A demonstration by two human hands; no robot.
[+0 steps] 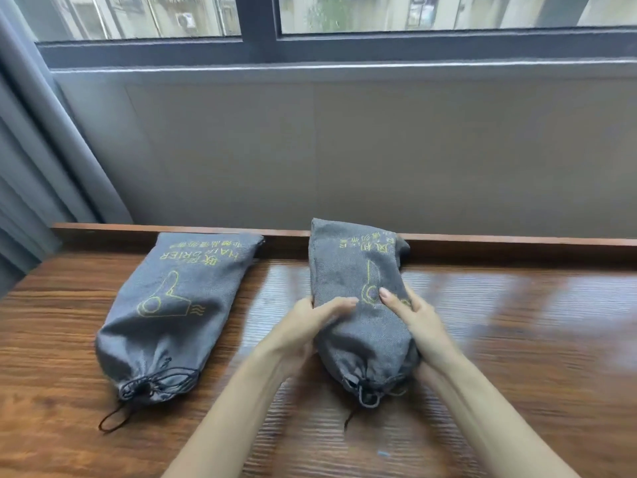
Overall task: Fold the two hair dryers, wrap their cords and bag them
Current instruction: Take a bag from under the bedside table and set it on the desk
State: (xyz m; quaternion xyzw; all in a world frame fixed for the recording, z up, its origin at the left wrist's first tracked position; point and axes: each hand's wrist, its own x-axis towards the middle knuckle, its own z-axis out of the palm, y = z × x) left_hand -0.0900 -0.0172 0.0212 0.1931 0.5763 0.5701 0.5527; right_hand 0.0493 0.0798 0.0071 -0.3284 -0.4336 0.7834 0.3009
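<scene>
Two grey drawstring bags lay on the wooden bench (517, 339) in the head view, and both looked full, with their mouths cinched and cords trailing toward the person. The right bag (358, 277) sat between the hands: the left hand (310, 322) gripped its left flank with thumb on top and fingers curled round the side, and the right hand (413, 319) clasped the opposite flank, fingertips pressed on the printed yellow dryer outline. So both hands were clamped on that one bag, apart from each other with the cloth between them. The left bag (169, 305) rested well off to the left of the left hand, untouched, its knot (144, 388) drawn tight. The hair dryers themselves were hidden inside the fabric, so folding and cord wrapping could not be checked. By my judgement, the bagging was essentially finished, with only setting the right bag down left.
</scene>
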